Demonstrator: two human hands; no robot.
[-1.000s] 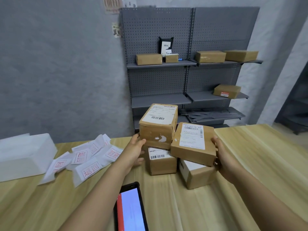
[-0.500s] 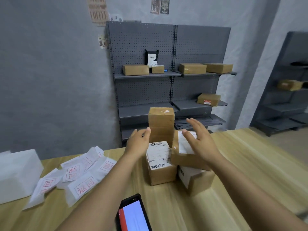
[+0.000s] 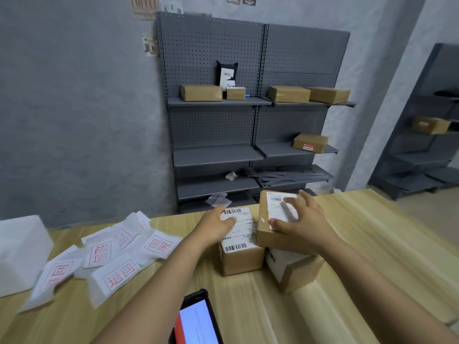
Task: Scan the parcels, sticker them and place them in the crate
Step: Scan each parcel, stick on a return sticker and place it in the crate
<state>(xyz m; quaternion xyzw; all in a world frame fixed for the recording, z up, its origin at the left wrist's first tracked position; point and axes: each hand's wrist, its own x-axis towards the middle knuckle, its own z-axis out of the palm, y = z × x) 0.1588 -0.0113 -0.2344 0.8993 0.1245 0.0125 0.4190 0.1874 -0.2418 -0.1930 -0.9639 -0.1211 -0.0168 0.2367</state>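
Left grip (image 3: 215, 225) released, flat on labelled parcel (image 3: 239, 244). Right grip (image 3: 299, 217) released, spread over upper parcel (image 3: 270, 234), just right of the left grip.

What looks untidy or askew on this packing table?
The upper parcel sits skewed across two lower boxes, overhanging, under the right hand. The red-stamped stickers lie loosely scattered and overlapping on the table.

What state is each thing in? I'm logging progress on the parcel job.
left hand: open, resting on the left parcel
right hand: open, fingers spread on the top parcel
top parcel: stacked on the lower right parcel
scanner: screen lit
stickers: loose on the table
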